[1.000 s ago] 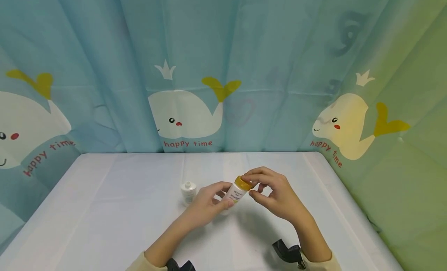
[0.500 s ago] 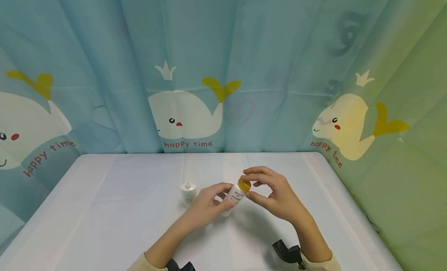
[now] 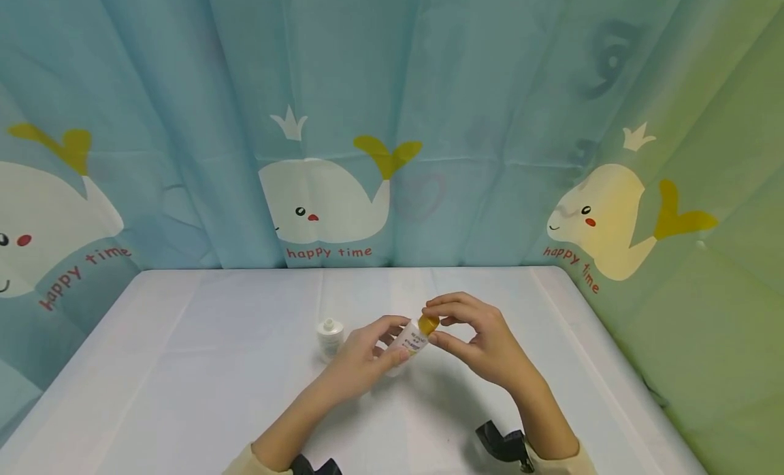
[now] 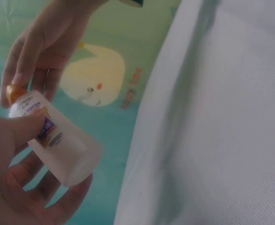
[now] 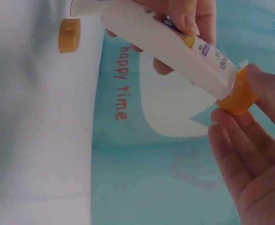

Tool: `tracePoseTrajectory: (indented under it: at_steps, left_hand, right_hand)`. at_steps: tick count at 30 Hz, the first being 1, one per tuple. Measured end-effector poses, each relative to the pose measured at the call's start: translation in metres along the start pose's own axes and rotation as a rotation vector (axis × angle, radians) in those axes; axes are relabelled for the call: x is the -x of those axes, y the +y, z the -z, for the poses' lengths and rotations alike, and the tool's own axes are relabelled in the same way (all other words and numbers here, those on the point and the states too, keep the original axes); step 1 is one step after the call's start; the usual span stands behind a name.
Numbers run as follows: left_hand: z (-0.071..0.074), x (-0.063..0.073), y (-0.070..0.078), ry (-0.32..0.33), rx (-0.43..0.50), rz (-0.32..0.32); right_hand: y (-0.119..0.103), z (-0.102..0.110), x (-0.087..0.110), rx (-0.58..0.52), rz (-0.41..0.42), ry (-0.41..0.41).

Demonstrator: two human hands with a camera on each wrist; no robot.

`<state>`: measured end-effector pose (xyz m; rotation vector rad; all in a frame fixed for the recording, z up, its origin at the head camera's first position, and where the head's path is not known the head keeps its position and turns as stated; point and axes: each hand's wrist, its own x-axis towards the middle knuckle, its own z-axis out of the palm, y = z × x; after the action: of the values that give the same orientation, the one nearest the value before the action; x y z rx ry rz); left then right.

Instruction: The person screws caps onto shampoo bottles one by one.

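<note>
My left hand (image 3: 361,359) grips a white plastic bottle (image 4: 64,140) with a printed label, its thumb across the label. The bottle is held tilted above the table, with its orange cap (image 5: 240,93) pointing up and to the right in the head view. My right hand (image 3: 478,332) pinches this cap at the bottle's mouth between thumb and fingers. Left of the left hand stands a second white bottle (image 3: 331,337), upright, with its nozzle bare.
Another orange cap (image 5: 69,35) lies on the white table (image 3: 233,366), near the standing bottle in the right wrist view. Behind the table hangs a blue-green curtain (image 3: 490,223) with whale prints. Black wrist mounts (image 3: 505,442) sit on both forearms.
The right thumb has come in against the orange cap, and the cap has turned a little in the fingers. The left hand and the standing bottle stay nearly in place.
</note>
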<state>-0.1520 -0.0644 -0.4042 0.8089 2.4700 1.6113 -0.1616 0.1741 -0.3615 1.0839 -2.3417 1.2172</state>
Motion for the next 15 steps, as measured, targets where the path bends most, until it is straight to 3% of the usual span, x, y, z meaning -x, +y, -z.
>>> tracePoseTrajectory:
  at_steps: [8,15]
  left_hand:
    - [0.001,0.0015,0.0003,0.008,-0.023,-0.011]
    - [0.0012,0.0005,0.0011,0.01,-0.021,-0.01]
  right_hand:
    - [0.0025,-0.0012,0.0005,-0.012,0.025,0.013]
    - [0.0015,0.0008,0.0008,0.007,-0.008,0.018]
